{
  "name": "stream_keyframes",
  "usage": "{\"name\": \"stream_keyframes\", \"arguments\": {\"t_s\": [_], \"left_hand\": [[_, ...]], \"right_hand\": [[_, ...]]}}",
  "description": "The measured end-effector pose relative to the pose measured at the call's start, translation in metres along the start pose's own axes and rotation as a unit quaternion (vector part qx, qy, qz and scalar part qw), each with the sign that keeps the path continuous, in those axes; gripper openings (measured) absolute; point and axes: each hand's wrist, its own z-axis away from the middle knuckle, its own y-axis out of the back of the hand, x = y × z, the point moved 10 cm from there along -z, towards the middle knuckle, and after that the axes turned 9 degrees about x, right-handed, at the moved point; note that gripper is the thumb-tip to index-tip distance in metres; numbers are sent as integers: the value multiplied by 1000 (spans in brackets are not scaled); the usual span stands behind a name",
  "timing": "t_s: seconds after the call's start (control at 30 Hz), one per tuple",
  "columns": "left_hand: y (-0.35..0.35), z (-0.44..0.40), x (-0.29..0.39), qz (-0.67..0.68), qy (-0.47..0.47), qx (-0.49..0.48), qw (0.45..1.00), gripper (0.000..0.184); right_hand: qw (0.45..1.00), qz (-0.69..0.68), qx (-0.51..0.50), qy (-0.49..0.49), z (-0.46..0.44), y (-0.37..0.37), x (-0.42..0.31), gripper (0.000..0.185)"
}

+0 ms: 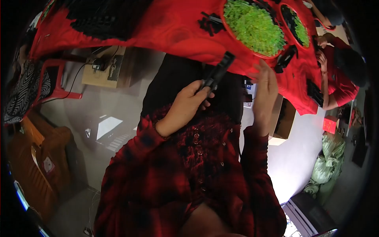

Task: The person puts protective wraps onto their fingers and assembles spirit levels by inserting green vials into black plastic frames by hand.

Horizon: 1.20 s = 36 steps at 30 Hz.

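Note:
My left hand [189, 100] is closed around a long, narrow black plastic piece [218, 71], which points up and to the right over my lap. Its exact kind I cannot make out. My right hand [266, 85] is raised by the edge of the red-covered table, apart from that piece, with fingers stretched out and slightly blurred. Just beyond it stands a red bowl [272, 56] heaped with small light-green pieces [254, 29]. Black parts [286, 59] lie beside the bowl, near my right fingertips.
More black parts [210, 23] lie left of the bowl, and a dark pile [102, 19] covers the table's far left. A second bowl [282, 17] holds green and black pieces. Another person [343, 75] works at the right. Cardboard boxes [104, 75] and a red stool [59, 79] stand below.

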Motion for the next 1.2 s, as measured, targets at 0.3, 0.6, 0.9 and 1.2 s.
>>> {"name": "stream_keyframes", "arguments": {"t_s": [0.3, 0.6, 0.9, 1.2], "left_hand": [[-9, 7, 9, -49, -34, -14, 998, 24], [-17, 2, 1, 111, 11, -15, 994, 23], [-5, 3, 19, 22, -69, 40, 997, 18], [-12, 4, 12, 65, -54, 25, 996, 14]], "right_hand": [[970, -153, -162, -103, 42, -86, -2, 50], [935, -303, -132, -127, 47, -93, -15, 37], [895, -395, -175, -114, 51, -100, -28, 50], [908, -372, -176, -81, 53, -99, -32, 42]]}}
